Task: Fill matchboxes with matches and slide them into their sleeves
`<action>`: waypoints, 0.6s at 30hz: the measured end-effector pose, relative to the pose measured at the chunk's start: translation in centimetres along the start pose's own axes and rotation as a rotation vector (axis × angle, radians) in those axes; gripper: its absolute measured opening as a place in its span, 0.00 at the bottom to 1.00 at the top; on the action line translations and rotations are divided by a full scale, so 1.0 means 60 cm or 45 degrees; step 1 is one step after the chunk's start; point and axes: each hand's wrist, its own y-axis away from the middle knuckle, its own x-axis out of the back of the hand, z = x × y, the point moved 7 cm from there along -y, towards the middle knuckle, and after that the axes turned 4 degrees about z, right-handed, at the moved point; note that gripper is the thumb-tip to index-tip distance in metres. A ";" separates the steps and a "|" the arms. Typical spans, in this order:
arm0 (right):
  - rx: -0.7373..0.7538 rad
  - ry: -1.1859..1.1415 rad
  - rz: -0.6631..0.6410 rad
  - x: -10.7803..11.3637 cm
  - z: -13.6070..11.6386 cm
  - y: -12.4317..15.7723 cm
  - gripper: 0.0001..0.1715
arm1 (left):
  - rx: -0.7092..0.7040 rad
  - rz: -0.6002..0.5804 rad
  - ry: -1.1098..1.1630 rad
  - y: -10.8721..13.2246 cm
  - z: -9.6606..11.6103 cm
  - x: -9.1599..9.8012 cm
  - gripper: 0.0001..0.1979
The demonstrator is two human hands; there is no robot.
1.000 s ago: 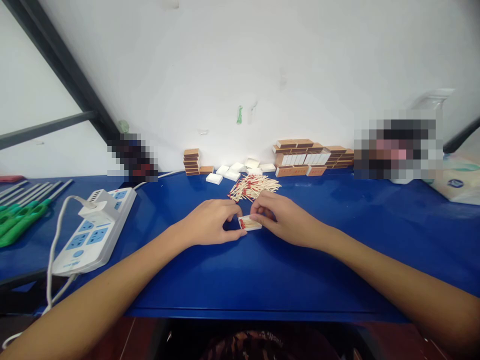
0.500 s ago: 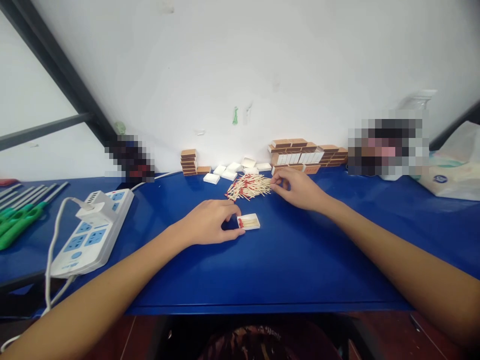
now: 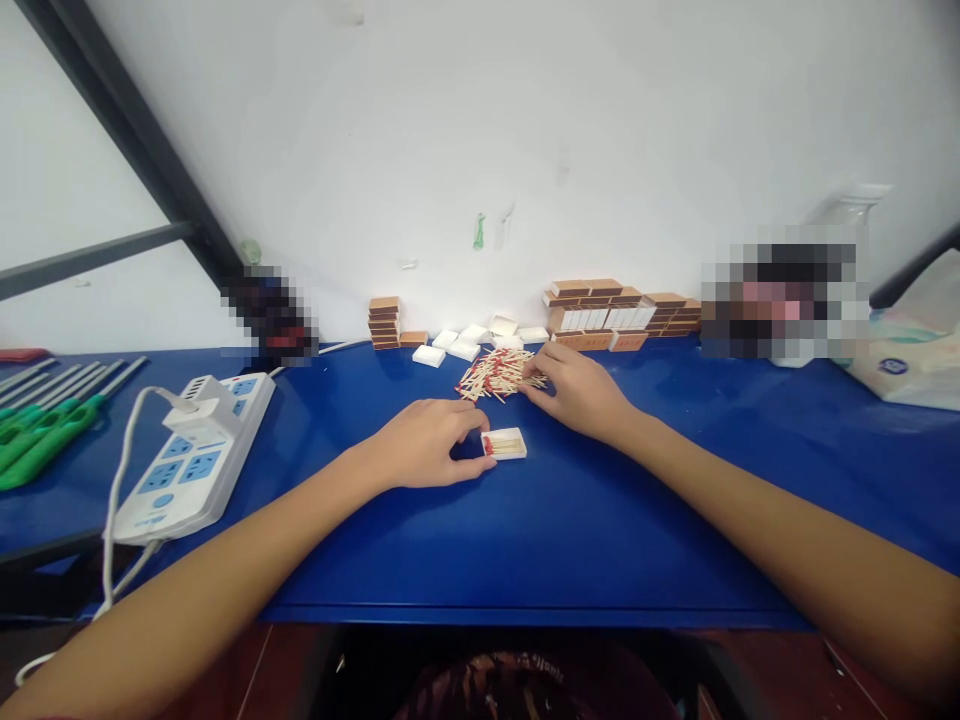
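The left hand (image 3: 431, 445) pinches the left end of a partly filled matchbox tray (image 3: 511, 456), apparently to steady it on the blue bench (image 3: 465, 560) — open side up. Just beyond, the right hand (image 3: 581, 390) curls at a loose match pile (image 3: 487, 374) — whether gripping any, one cannot tell.

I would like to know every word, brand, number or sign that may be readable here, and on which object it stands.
No text can be read with certainty.
Power strip: pale blue lettering, too small.
Front matchboxes: reddish print, too blurred.
Tissue pack: blue emblem, too blurred.
Dark garment at the bottom edge: white lettering, too blurred.
Matchbox tray with matches: no print visible.
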 end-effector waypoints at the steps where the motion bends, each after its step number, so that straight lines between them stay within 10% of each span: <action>1: -0.007 -0.001 0.000 -0.001 0.002 0.000 0.05 | -0.004 -0.002 0.000 0.000 0.001 0.000 0.13; 18: 0.007 0.042 -0.005 0.023 0.009 0.002 0.10 | 0.008 0.002 -0.012 0.001 -0.005 -0.001 0.13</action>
